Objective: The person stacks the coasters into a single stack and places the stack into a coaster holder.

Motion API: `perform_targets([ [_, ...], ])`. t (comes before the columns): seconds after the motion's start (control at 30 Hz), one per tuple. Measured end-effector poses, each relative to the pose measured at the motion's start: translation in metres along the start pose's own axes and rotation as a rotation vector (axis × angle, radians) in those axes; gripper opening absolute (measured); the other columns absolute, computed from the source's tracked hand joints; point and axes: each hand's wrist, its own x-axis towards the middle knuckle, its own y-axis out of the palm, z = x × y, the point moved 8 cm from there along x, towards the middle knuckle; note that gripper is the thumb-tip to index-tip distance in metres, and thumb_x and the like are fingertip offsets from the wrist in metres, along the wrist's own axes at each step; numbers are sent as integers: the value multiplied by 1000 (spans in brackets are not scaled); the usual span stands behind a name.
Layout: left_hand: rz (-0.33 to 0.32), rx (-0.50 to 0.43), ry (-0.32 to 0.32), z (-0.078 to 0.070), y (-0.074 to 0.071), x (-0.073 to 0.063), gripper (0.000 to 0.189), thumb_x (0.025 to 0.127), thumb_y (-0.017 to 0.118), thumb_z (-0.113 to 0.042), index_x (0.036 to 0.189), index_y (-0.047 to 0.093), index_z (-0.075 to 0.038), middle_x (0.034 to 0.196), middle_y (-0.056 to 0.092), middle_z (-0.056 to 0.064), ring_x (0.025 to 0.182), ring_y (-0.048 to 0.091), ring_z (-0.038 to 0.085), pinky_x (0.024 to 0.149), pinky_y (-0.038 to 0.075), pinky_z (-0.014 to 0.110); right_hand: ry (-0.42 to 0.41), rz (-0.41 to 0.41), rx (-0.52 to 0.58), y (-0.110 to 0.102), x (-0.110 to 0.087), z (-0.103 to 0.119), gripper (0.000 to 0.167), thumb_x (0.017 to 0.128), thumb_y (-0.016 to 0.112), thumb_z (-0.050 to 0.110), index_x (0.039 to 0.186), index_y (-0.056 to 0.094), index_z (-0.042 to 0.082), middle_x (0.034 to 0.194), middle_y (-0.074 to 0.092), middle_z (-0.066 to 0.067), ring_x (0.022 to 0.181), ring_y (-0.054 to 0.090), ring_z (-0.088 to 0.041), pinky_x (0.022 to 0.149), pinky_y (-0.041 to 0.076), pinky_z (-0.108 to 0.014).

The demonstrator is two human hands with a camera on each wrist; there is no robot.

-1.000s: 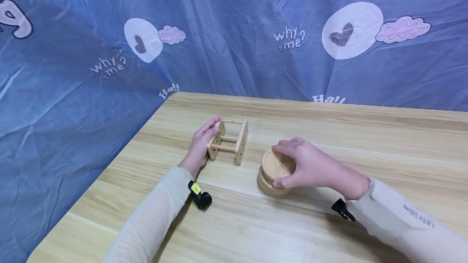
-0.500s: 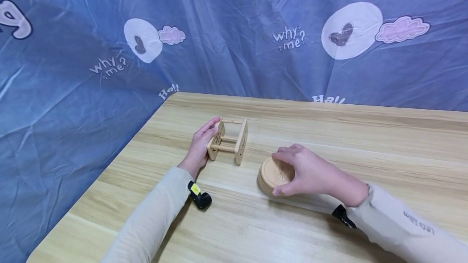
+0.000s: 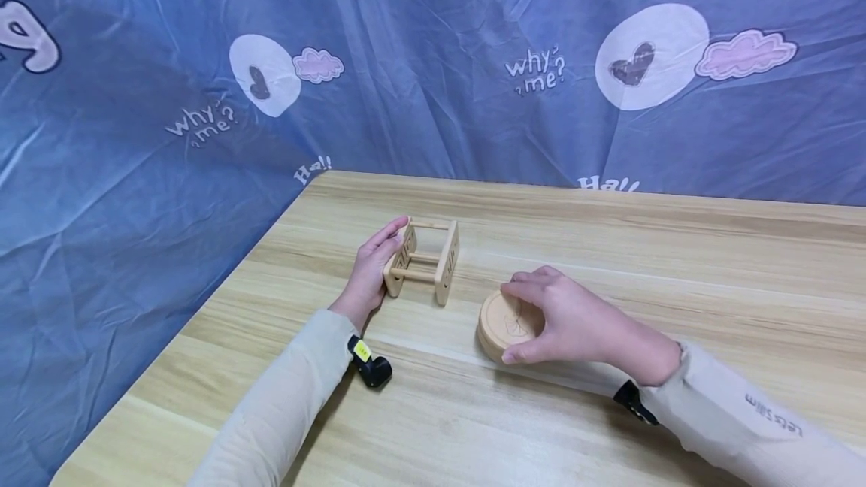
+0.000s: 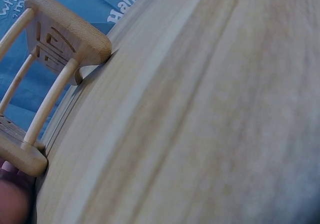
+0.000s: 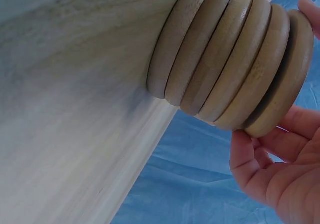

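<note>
In the head view, my left hand (image 3: 370, 267) holds the left side panel of a light wooden coaster holder (image 3: 446, 261), which has two cut-out panels joined by round rods. In the left wrist view, the holder (image 4: 72, 42) stands at the upper left with finger edges below it. My right hand (image 3: 571, 318) pinches the top disc of a stack of round wooden coasters (image 3: 506, 322), marked with a line drawing. The right wrist view shows several coasters (image 5: 212, 49) stacked, the pinched coaster (image 5: 286, 79) tilted slightly, with a dark gap under one side.
The wood-grain table (image 3: 419, 412) carries both the holder and the stack. Its left edge runs diagonally beside my left arm. A blue printed cloth (image 3: 433, 96) hangs behind the table and down its left side. Black wrist cameras (image 3: 372, 367) are strapped on both sleeves.
My right hand has lowered the pinched coaster onto the stack, shifting slightly nearer and left, so it lines up more closely with those below. The left hand and holder stay still.
</note>
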Motion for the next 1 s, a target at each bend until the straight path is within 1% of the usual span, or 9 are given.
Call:
perform_targets([
  [0.3, 3, 10, 3, 1, 5, 2, 40, 92, 54, -17, 131, 52, -12, 140, 46, 3, 125, 45, 19, 103, 40, 29, 33, 10, 0, -2, -5, -5, 80, 63, 79, 48, 120, 57, -4, 121, 56, -27, 110, 51, -38, 93, 45, -52],
  [0.47, -2, 17, -18, 1, 2, 1, 41, 92, 53, -15, 133, 51, -11, 141, 44, 4, 126, 43, 20, 103, 40, 30, 27, 19, 7, -2, -4, -5, 81, 64, 77, 52, 121, 57, -4, 122, 56, -26, 110, 51, -38, 93, 45, -51],
  [0.6, 0, 39, -34, -1, 1, 2, 42, 92, 52, -15, 134, 50, -11, 142, 43, 5, 127, 42, 19, 103, 40, 29, 32, 14, 16, -1, -5, -6, 81, 65, 77, 51, 121, 57, -3, 123, 56, -24, 111, 51, -36, 94, 45, -50],
  [0.73, 34, 42, -47, -2, -1, -1, 43, 94, 52, -18, 136, 47, -12, 143, 41, 3, 129, 40, 19, 104, 39, 29, 55, 41, 44, 1, -8, -9, 88, 65, 77, 52, 129, 50, -2, 131, 50, -24, 117, 48, -39, 98, 41, -52],
  [0.8, 63, 32, -50, -3, -2, -3, 44, 96, 49, -20, 139, 43, -11, 146, 38, 3, 131, 38, 19, 106, 36, 30, 61, 44, 74, -2, -12, -11, 95, 64, 76, 54, 134, 44, -1, 134, 47, -24, 120, 46, -40, 100, 39, -54],
  [0.83, 76, 26, -52, -4, -3, -5, 45, 96, 48, -22, 140, 41, -12, 147, 37, 3, 131, 38, 20, 107, 34, 31, 64, 41, 93, -3, -14, -13, 97, 64, 75, 55, 136, 42, -1, 135, 46, -24, 121, 45, -40, 99, 39, -53],
  [0.9, 98, 16, -31, -12, -2, -6, 47, 97, 45, -23, 142, 37, -10, 149, 32, 4, 133, 35, 21, 111, 30, 33, 75, 30, 145, -8, -19, -19, 98, 64, 76, 54, 137, 40, -1, 136, 45, -23, 117, 50, -39, 97, 43, -52],
  [0.93, 100, 25, -6, -17, -2, -7, 47, 97, 45, -22, 142, 36, -10, 149, 32, 5, 129, 39, 20, 111, 28, 34, 90, 30, 177, -9, -22, -22, 98, 64, 76, 53, 138, 39, 0, 136, 46, -23, 115, 52, -39, 95, 44, -51],
  [1.0, 103, 95, 56, -32, 2, -8, 47, 96, 47, -19, 141, 38, -10, 150, 31, 5, 129, 38, 18, 113, 25, 34, 126, 34, 242, -11, -29, -29, 96, 66, 77, 49, 138, 38, 0, 135, 46, -23, 109, 56, -39, 91, 48, -49],
])
